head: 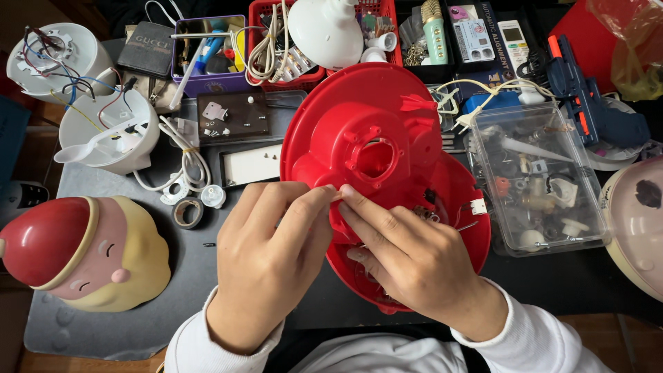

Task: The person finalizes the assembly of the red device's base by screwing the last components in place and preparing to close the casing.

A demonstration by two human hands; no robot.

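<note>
Bare dark mat (117, 324) shows in front of the cartoon-head shell (83, 252) and at the near right (552, 283), below the clear parts box (535, 179); both strips give passage. A narrower gap runs between the left hand (266, 266) and the cartoon-head shell, obstructed by a tape roll (187, 212) and a loose screw (208, 244). The red plastic housing (366, 131) blocks the centre. The far side is closed by a white cable (190, 166), white round shells (103, 131), a purple basket (207, 55) and a red basket (276, 48). A cream dome (639, 221) blocks the right edge.
</note>
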